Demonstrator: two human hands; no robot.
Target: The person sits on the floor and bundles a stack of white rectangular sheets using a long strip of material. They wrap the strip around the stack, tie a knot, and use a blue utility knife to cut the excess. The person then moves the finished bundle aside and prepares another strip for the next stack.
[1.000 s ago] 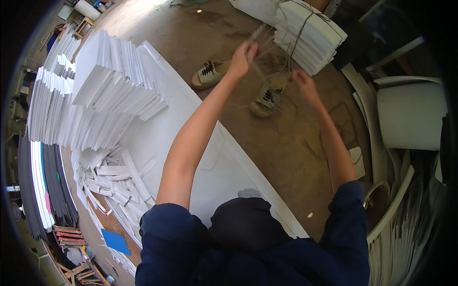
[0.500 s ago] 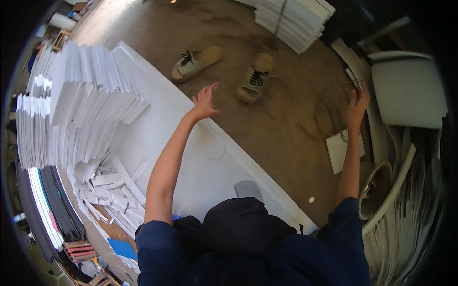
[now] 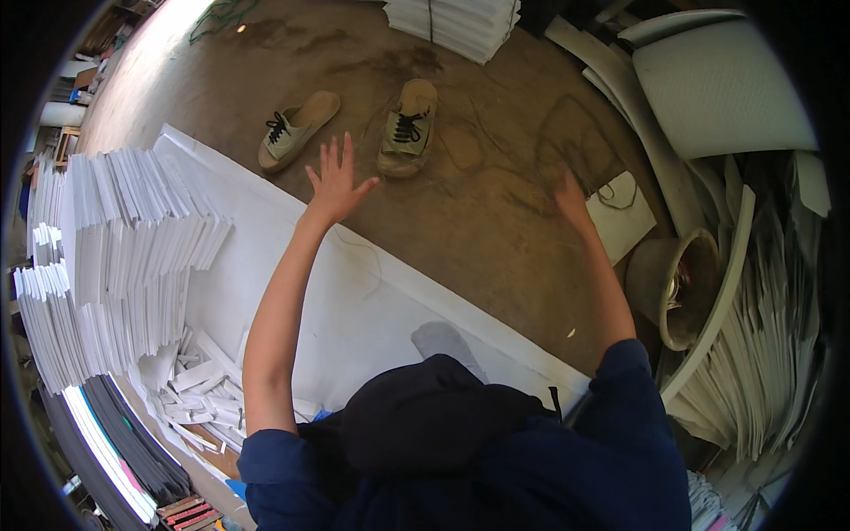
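Observation:
My left hand hovers above the edge of the white sheet, fingers spread and nothing in them. Just beyond it on the brown floor lie two open-toed slippers with black laces, a left one and a right one. Smeared by motion, my right hand is over the floor beside a small white square piece. A dark loop of cord shows faintly by that hand; whether the fingers hold it is unclear. A thin strand lies on the sheet, near a grey-socked foot.
Stacks of white foam-like sheets stand at left, with loose white offcuts below. A tied white stack is at the far side. On the right are a round bin, a large pale block and upright sheets.
My right hand has moved left, away from the curved pale strips, and is now blurred. My left hand's fingers have spread wider. The whole view has shifted.

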